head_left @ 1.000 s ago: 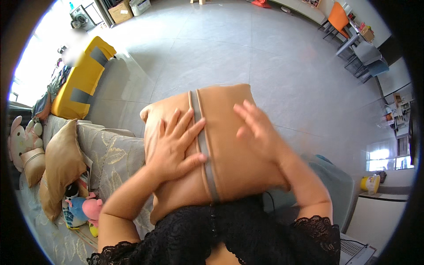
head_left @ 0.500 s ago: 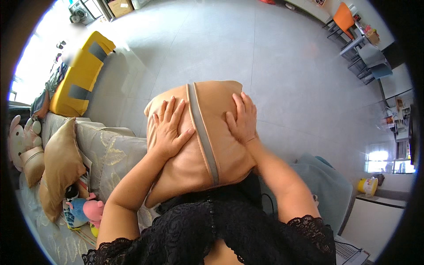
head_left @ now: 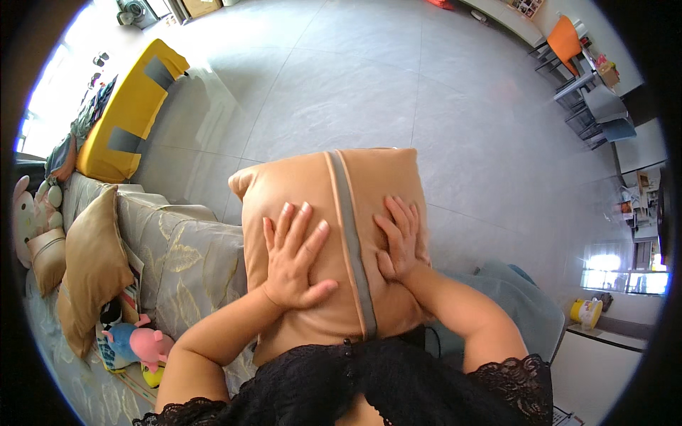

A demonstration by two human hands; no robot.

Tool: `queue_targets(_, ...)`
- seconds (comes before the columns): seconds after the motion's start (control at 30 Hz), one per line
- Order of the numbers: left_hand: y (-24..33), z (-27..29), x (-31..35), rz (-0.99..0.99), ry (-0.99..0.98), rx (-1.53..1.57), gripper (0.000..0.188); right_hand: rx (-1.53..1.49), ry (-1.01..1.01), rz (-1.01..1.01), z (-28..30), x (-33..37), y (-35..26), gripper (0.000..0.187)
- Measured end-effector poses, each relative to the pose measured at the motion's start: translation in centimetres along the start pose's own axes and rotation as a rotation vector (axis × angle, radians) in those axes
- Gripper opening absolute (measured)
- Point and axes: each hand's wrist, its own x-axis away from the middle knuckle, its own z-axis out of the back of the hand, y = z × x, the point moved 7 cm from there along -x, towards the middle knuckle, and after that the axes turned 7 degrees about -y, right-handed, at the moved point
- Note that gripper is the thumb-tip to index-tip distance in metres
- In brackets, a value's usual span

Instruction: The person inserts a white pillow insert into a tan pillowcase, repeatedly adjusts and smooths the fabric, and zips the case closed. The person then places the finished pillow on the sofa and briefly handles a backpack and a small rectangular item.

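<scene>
Tan cushion [head_left: 380,172] just in front of black lace top [head_left: 305,387]; left hand [head_left: 295,266] and right hand [head_left: 399,245] on it, fingers spread, nothing pinched; looks like smoothing step, next move likely needs even palm pressure

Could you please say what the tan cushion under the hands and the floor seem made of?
Tan cushion: perhaps smooth faux leather or satiny fabric, given its soft sheen and creases.
Floor: probably polished stone or glazed tile, judging by its glossy reflections and joint lines.

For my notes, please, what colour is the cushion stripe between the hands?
The stripe is grey (head view).
</scene>
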Motion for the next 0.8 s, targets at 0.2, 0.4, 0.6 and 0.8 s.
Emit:
queue_targets(0.2, -4.5, 0.8, -4.0, 0.078, 0.0, 0.036, 0.075, -0.027, 0.097, 0.034, -2.4, -6.3, 4.5, 0.046)
queue_targets(0.4, -11.4, -0.5, -10.5, 0.197, -0.011, 0.113, 0.058, 0.089, 0.114, -0.114, -4.7, -12.0, 11.1, 0.048)
queue_targets(0.6, -9.7, -1.2, -2.5, -0.089, 0.071, 0.042, 0.069, 0.082, 0.078, -0.153, -2.3, -7.5, 1.6, 0.052)
queue_targets(0.8, -12.3, -2.4, 6.9, -0.165, 0.145, -0.065, 0.081, 0.13, -0.005, -0.089, -3.2, -4.3, -8.4, 0.06)
